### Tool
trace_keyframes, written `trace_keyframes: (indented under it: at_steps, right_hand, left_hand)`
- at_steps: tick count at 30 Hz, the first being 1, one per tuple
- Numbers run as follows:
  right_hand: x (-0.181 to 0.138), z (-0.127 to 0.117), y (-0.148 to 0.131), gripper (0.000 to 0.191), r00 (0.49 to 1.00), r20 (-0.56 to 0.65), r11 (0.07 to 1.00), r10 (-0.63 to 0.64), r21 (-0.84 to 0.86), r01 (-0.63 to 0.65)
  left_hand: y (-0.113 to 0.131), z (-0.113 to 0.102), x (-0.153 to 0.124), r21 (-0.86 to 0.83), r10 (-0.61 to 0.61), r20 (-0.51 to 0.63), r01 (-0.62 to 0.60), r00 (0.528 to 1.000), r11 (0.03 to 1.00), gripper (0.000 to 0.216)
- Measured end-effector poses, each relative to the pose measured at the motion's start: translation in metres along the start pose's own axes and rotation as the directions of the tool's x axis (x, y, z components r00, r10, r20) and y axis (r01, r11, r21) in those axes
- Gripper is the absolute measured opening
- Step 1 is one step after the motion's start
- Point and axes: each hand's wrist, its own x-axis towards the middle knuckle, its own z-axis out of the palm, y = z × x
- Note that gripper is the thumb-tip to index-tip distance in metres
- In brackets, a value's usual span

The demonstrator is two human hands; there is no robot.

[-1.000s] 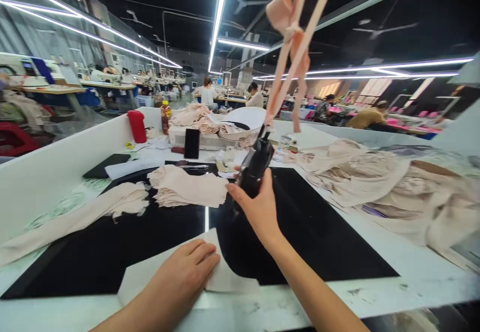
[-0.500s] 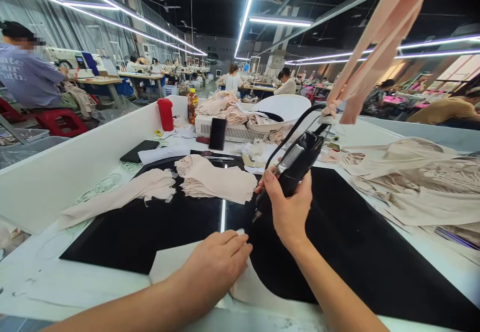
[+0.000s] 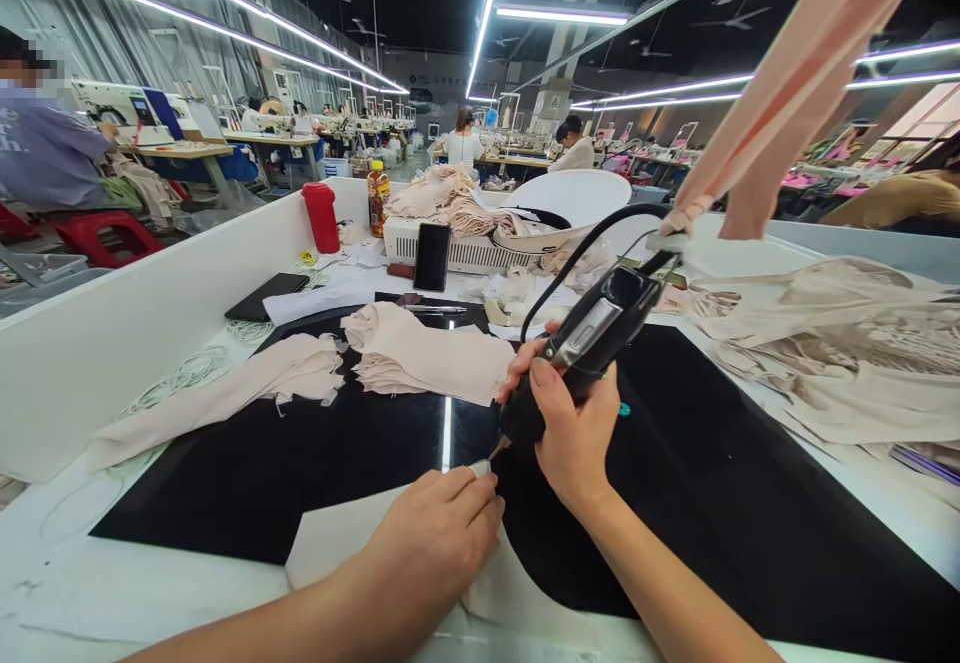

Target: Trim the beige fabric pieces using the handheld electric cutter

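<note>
My right hand (image 3: 574, 433) is wrapped round a black corded handheld power tool (image 3: 592, 333) with a silver plate on its side. The tool hangs tilted from a knotted pale pink cloth strip (image 3: 795, 93), and its narrow tip points down at the fingertips of my left hand (image 3: 442, 533). Those fingers are pressed together on the edge of a pale fabric piece (image 3: 322, 533), a bit of which shows at the fingertips. My left hand and forearm cover much of that piece. Whether the tip touches the fabric I cannot tell.
On the black glossy board (image 3: 225, 488) lie a stack of pale fabric pieces (image 3: 427, 353) and a longer fabric bundle (image 3: 247, 388). Behind stand a phone (image 3: 433, 256), a red cup (image 3: 321, 217) and a bottle (image 3: 377, 198). More fabric (image 3: 847, 343) is heaped at right.
The tool's tip has come down and left to my left fingertips, while its upper end leans further right. My left hand stays on the fabric. The view has shifted slightly.
</note>
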Motion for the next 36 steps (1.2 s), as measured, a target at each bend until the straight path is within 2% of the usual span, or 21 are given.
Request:
trace_keyframes:
  at_steps: [4, 15, 20, 26, 36]
  right_hand:
    - [-0.0013, 0.0010, -0.0019, 0.036, 1.000, 0.021, 1.000, -0.003, 0.011, 0.002]
    - [-0.0028, -0.0018, 0.0028, 0.038, 1.000, 0.018, 1.000, -0.001, -0.010, 0.001]
    - [-0.0022, 0.0005, 0.0016, 0.040, 1.000, -0.001, 1.000, -0.002, -0.024, 0.002]
    - [-0.0017, -0.0001, 0.0023, 0.037, 1.000, 0.026, 1.000, -0.011, -0.017, 0.012]
    - [-0.0022, -0.0007, 0.0020, 0.033, 0.999, 0.036, 0.999, -0.025, -0.025, 0.026]
  left_hand:
    - [-0.0002, 0.0000, -0.0014, 0.009, 0.015, 0.039, -0.015, 0.999, 1.000, 0.021]
    - [-0.0015, -0.0013, 0.0008, 0.041, 0.001, -0.012, -0.001, 1.000, 0.999, 0.028]
    - [0.0008, -0.0006, 0.0002, 0.062, 0.019, 0.034, -0.021, 0.999, 0.998, 0.029]
    - [0.0017, -0.0008, -0.0011, 0.052, 0.027, -0.029, -0.025, 0.999, 0.998, 0.033]
    - [0.0001, -0.0012, -0.0005, 0.059, 0.037, -0.005, -0.037, 0.999, 0.998, 0.031]
